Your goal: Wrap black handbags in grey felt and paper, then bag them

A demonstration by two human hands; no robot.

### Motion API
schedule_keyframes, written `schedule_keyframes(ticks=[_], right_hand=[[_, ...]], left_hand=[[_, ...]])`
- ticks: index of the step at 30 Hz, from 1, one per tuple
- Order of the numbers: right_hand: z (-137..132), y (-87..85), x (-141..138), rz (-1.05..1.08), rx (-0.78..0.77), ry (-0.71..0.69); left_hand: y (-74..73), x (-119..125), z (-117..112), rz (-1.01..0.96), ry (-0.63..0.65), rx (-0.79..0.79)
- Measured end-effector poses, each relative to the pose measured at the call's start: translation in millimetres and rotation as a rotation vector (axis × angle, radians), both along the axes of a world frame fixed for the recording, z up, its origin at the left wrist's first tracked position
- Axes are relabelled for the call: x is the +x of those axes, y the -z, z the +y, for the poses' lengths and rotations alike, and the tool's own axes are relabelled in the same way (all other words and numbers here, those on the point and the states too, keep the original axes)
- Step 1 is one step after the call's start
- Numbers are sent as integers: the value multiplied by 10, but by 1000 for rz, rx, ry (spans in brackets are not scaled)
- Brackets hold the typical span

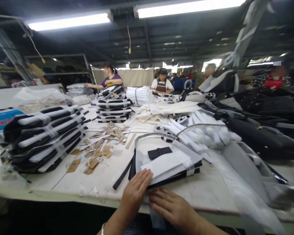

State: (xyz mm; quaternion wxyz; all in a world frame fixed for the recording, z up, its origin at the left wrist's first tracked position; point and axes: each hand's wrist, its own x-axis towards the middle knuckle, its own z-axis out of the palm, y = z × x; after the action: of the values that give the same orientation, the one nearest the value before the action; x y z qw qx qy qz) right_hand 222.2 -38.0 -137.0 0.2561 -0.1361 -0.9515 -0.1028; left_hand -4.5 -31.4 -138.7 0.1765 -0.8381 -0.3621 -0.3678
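A black bag [161, 184] lies near the table's front edge, with white foam sheet [163, 165] and translucent film on top and a grey looped handle [137, 139] behind. On the bag's near left corner my left hand [136, 187] rests, fingers stretched out flat over the white sheet. My right hand [172, 206] is at the bag's near edge, fingers extended and pointing left, its fingertips close to the left wrist. A translucent strip [157, 219] hangs below the fingers of the right hand. A small black folded piece [159, 152] sits on the bag.
Stacked black bags with white foam rolls [49, 140] stand at left, another stack [114, 109] farther back. Brown paper tags [105, 150] lie scattered between. Bundled white foam rods [205, 132] and black bags [264, 137] are at right. Co-workers [162, 83] are across the table.
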Motion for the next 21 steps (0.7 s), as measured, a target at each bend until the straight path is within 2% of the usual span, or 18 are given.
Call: schedule_keyframes(ticks=[3, 9, 17, 19, 21], right_hand=[[36, 1, -118, 150, 11, -69], [-77, -3, -184, 314, -68, -77], [-242, 114, -153, 361, -122, -58], [-240, 55, -143, 355, -133, -69], [-194, -83, -138, 339, -150, -95]], left_hand=[[7, -12, 16, 25, -8, 32], [17, 1, -13, 0, -15, -2], [12, 19, -18, -5, -30, -70], [2, 21, -16, -5, -27, -74], [-1, 19, -14, -4, -20, -74]])
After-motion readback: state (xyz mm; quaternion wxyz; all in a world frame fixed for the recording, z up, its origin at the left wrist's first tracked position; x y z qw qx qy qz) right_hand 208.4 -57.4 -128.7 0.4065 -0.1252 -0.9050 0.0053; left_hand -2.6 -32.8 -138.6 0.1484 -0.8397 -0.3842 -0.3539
